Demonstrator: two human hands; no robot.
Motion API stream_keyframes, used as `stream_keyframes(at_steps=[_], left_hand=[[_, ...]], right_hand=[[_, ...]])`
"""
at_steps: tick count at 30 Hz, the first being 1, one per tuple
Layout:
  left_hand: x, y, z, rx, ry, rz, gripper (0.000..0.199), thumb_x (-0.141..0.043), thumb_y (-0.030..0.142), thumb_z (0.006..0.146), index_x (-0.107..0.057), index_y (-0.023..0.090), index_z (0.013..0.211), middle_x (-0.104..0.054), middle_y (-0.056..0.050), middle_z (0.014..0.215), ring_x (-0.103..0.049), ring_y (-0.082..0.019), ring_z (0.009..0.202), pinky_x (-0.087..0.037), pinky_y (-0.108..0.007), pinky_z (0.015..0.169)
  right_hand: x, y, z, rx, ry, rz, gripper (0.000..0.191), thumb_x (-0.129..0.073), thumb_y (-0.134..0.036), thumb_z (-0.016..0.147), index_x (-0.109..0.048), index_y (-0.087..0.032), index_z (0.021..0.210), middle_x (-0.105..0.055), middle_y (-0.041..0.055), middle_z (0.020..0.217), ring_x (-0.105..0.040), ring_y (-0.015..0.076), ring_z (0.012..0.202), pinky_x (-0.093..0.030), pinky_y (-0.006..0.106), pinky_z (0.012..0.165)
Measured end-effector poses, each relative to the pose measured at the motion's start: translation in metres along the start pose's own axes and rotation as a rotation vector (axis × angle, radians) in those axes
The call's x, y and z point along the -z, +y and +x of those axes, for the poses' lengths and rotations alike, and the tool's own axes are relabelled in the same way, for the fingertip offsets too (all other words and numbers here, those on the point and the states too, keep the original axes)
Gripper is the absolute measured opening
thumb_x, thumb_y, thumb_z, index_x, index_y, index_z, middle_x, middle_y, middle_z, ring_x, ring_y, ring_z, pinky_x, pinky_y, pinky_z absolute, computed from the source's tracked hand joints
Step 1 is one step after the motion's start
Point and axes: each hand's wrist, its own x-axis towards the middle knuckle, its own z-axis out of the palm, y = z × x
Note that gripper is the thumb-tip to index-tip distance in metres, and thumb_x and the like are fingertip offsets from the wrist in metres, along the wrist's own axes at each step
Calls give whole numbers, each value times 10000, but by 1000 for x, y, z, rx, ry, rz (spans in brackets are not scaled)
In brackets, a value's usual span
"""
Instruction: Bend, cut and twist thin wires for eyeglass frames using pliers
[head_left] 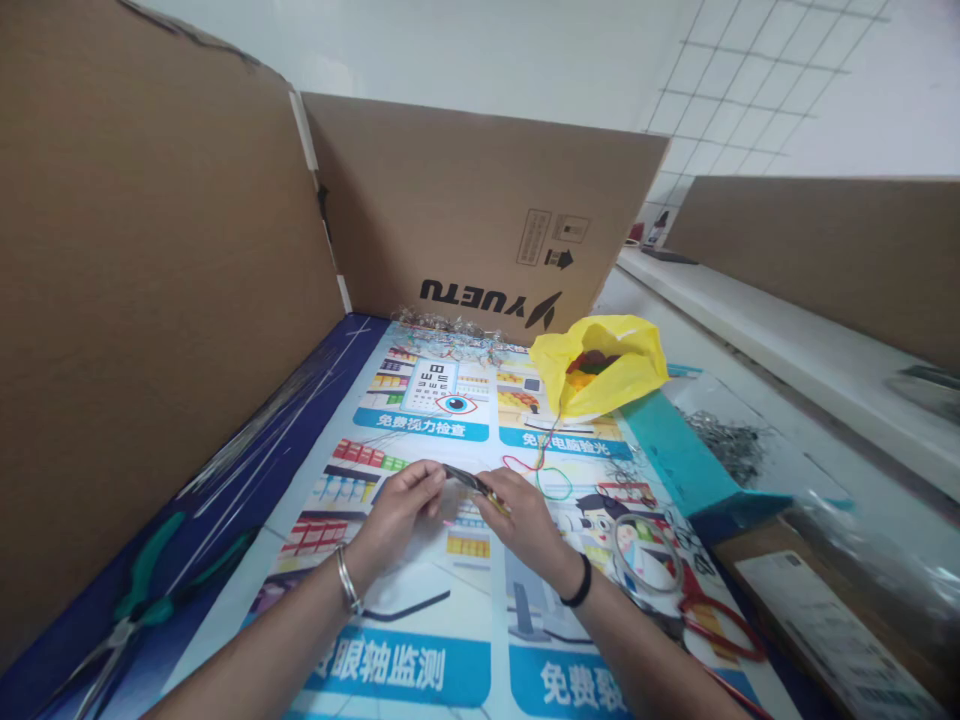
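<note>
My right hand [525, 515] is wrapped around a small pair of pliers [466, 480] with dark jaws and a partly yellow handle. The jaws point left and meet the fingertips of my left hand [411, 500]. My left thumb and fingers are pinched together there; whatever lies between them is too small to make out. Both hands hover over a printed poster sheet [469, 630] in the middle of the table. Red and green cord [551, 483] lies loosely just beyond my right hand, trailing from a yellow bag [611, 395].
Cardboard panels [450, 200] stand at the left and back. Tangled wire pieces [450, 325] lie at the back. Green-handled pliers [139, 605] and thin wires [255, 430] are at left. On the right are a tape roll [616, 545], red-handled scissors [724, 650], metal bits [724, 445] and a box [817, 620].
</note>
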Motion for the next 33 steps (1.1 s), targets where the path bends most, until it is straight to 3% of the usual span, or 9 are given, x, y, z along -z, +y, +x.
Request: stream_keyframes(at_steps=[5,19,28,33], left_hand=[[1,-2,0,0,-12,-17,210,-566,345,828,-523,160,738,-423,43,500,-372,-76,479,-293,-223,517],[2,-1,1,198,-298,-440,160,-501,171,821,-468,149,666,-339,46,475,-326,-71,446,-245,-219,471],[11,-1,4,217,-221,-277,123,-577,220,780,-538,143,691,-376,52,402,-333,-70,392,-311,-210,441],[13,0,5,222,-198,-198,144,-612,259,755,-539,152,692,-381,58,406,-326,-70,385,-339,-216,437]], right_hand=[[-1,-1,-1,2,-1,-13,198,-549,-242,844,-580,-194,1033,-626,77,894,-570,200,840,-497,339,742],[0,-5,-3,48,9,-25,196,-529,-253,857,-586,-175,1028,-632,94,894,-576,201,844,-489,337,751],[12,-8,5,-136,-229,246,206,-475,-305,896,-615,-184,807,-592,11,716,-538,124,655,-403,225,598],[15,-6,7,-145,-280,269,221,-455,-328,906,-616,-190,843,-596,6,740,-544,128,684,-407,226,623]])
